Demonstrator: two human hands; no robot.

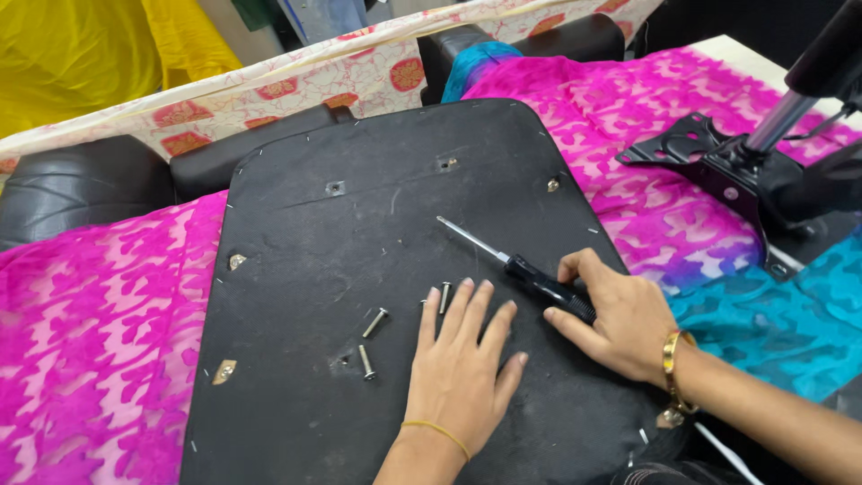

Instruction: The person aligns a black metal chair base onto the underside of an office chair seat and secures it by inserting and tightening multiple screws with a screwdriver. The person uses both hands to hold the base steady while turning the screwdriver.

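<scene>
At frame centre, three bolts (374, 322) lie loose on the upturned chair seat base (377, 269), none fitted; the right hand (620, 319) curls its fingers around the screwdriver (516, 262), while the left hand (462, 364) lies flat with fingers spread, holding nothing.

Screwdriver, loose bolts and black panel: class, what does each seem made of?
Screwdriver: bright metal shaft, black ribbed handle, likely plastic or rubber. Bolts: shiny silver metal, probably steel. Black panel: matte, scuffed, fabric-like covering stapled along the edges.

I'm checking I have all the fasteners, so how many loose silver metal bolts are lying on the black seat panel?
3: bolt one left of the left hand, bolt two below it, bolt three at the fingertips. More may hide under the hand.
</scene>
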